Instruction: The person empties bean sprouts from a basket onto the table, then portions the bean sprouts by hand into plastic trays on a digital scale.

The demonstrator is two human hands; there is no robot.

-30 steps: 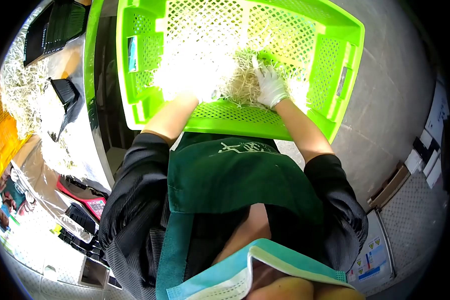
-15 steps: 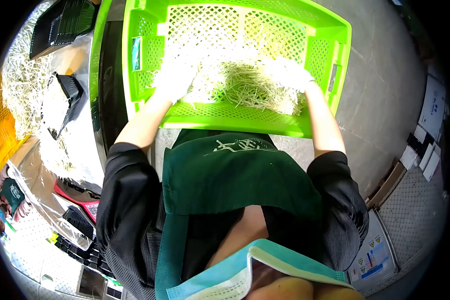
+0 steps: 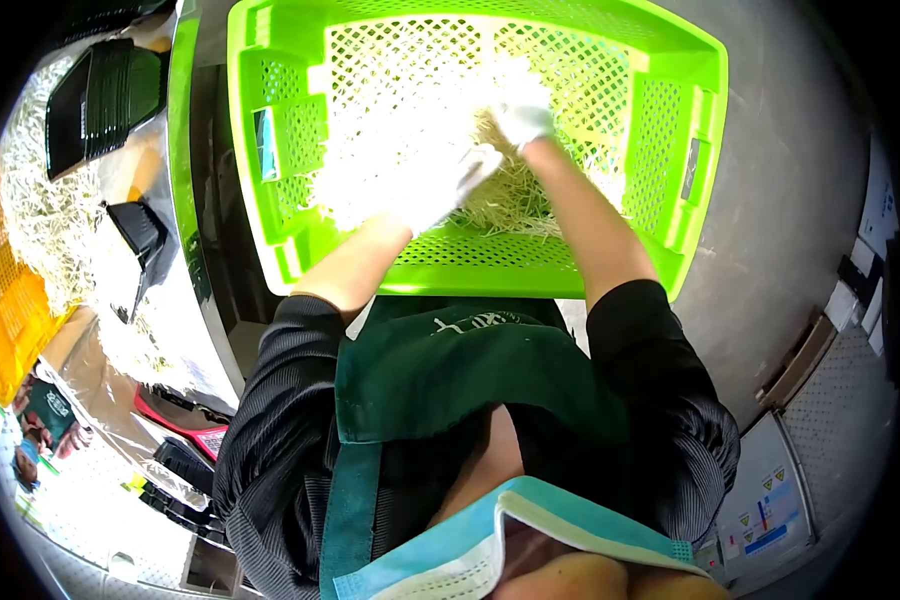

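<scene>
A bright green plastic basket with perforated walls fills the upper middle of the head view. Inside lies a loose heap of thin, pale sprouts, bleached white by glare on the left. My left hand, in a white glove, is at the sprouts near the middle; its thumb shows, but glare hides the fingers. Higher and slightly right, my right hand, also white-gloved, is bent inward over the heap. Its fingers are washed out, so I cannot tell whether either hand grips sprouts.
On the left, a metal table carries more sprouts, stacked black trays and a single black tray. A yellow crate stands at the far left. Cardboard lies at the right on the grey floor.
Both hands have moved inward from the basket's sides and are now close together over the sprouts. The basket sits slightly lower and appears larger in view.
</scene>
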